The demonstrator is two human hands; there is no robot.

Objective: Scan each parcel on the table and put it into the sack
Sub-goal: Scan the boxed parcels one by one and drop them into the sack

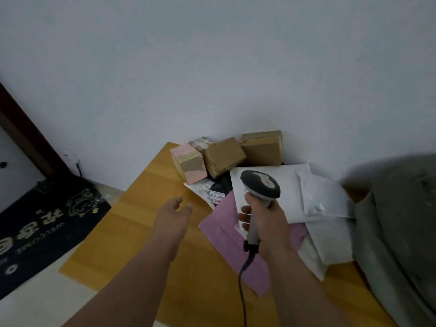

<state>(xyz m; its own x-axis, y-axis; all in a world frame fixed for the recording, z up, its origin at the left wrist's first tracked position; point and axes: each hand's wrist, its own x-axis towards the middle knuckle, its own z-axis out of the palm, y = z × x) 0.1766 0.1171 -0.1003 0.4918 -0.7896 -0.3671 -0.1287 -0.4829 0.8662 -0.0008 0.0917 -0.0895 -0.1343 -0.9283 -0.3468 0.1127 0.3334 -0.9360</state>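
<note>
My right hand (264,220) grips the handle of a grey and white barcode scanner (260,187), held over a pile of flat mailers. A pink mailer (226,244) lies under that hand, with white mailers (290,185) to its right. My left hand (174,215) hovers open above the wooden table (146,208), just left of the pink mailer and holding nothing. Cardboard boxes (224,156) and a pink-taped box (188,161) stand against the wall. The grey sack (396,232) slumps at the table's right edge.
A dark parcel with a white label (215,193) lies between the boxes and the pink mailer. The scanner's cable (241,286) trails toward me. On the floor to the left lies a dark welcome mat (42,225), beside a door frame (26,133).
</note>
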